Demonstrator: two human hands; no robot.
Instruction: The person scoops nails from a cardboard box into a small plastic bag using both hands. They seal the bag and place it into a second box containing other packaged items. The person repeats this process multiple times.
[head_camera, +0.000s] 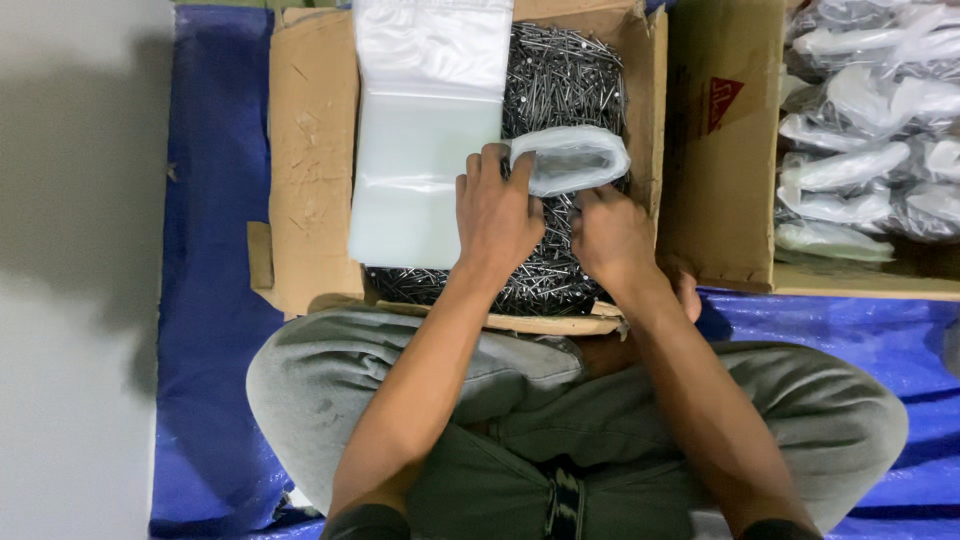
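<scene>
The left hand (497, 212) pinches the rim of a small, soft, clear plastic bag (572, 158), holding its mouth wide over the box of thin grey metal nails (560, 75). The right hand (612, 235) closes around some nails. The bag looks floppy and slippery, so the rim seems the best place to hold; the nails are sharp.

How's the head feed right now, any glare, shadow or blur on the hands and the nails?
Head view: sharp on the left hand and right hand; soft glare on the open plastic bag and the stack of empty bags; the nails glint but stay readable; a broad dim shadow falls on the grey floor at left; packed bags at the right edge look slightly washed out.
</scene>
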